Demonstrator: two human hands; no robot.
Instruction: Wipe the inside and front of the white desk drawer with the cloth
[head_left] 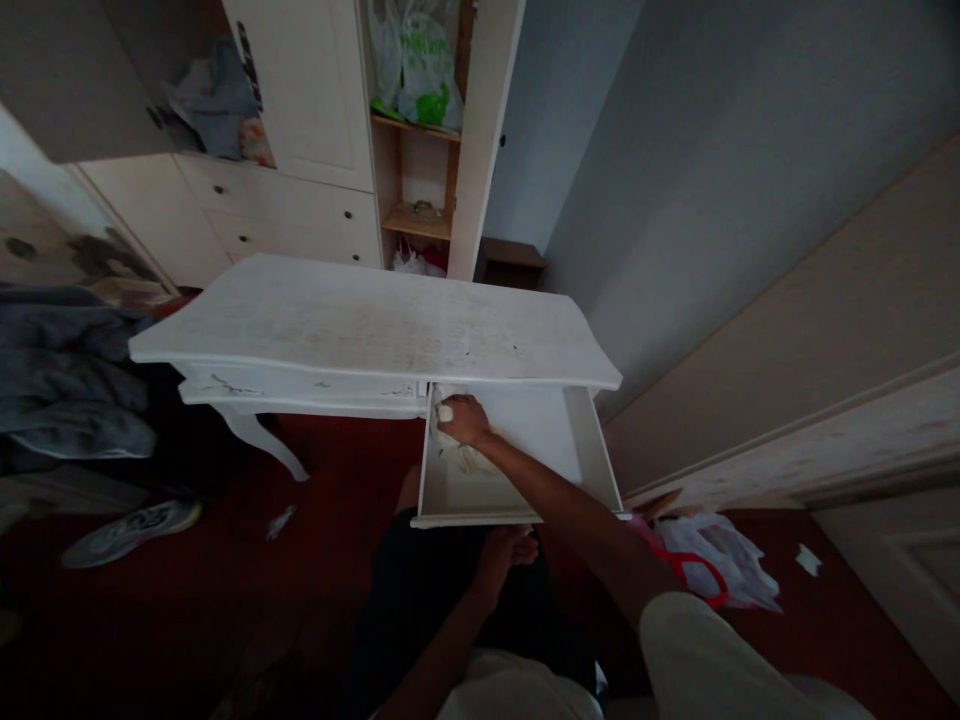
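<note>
My right hand (463, 420) reaches into a pulled-out white drawer (517, 518) and is closed round a pale, crumpled cloth (472, 458). It presses the cloth against the drawer's left inner side, near the back corner. Part of the cloth spreads over the drawer floor. Just below the drawer front, over my lap, is my left hand (506, 555), its fingers loosely extended with nothing seen in them. Whether it touches the drawer's underside I cannot tell. The drawer belongs to a white table (360, 310) with a curved edge and dark smudges on top.
Behind the table stands a white wardrobe (315, 90) with plastic bags (427, 70) on an open shelf. Dark grey clothing (67, 370) is heaped at the left, above a shoe (131, 532). A white plastic bag (724, 560) lies right on the red floor, near the wall (735, 200).
</note>
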